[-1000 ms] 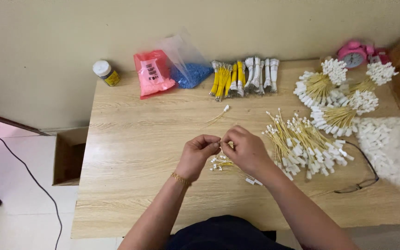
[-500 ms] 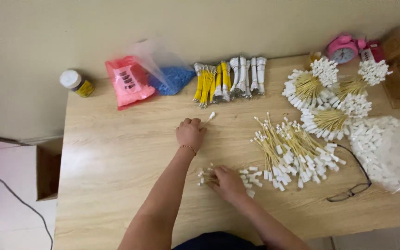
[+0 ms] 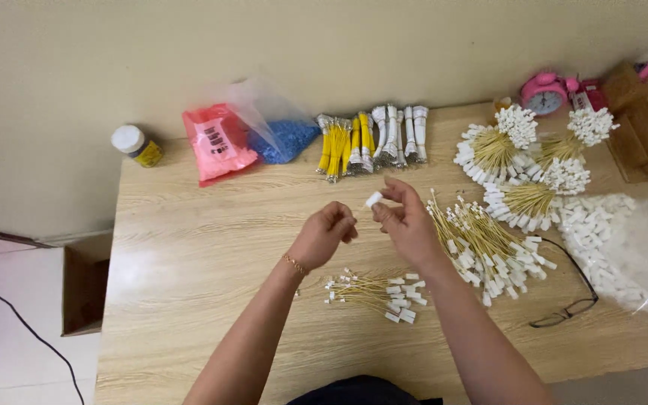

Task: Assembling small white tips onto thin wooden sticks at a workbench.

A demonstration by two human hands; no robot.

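Both my hands are raised over the middle of the wooden table. My right hand pinches a small white connector between thumb and fingers. My left hand, with a thin bracelet at the wrist, is closed close beside it; what it holds is hidden. Just below my hands lies a small bundle of yellow wires with white plugs. A bigger loose pile of the same wires lies to the right.
Along the back edge stand a small jar, a pink bag, a bag of blue parts and tied yellow and white wire bundles. Fanned wire bunches, a pink clock, a clear bag of white connectors and glasses are at right.
My left hand came back from its reach toward the table's far side. My right hand rose off the small wire bundle. Both now meet in the air with a white connector.
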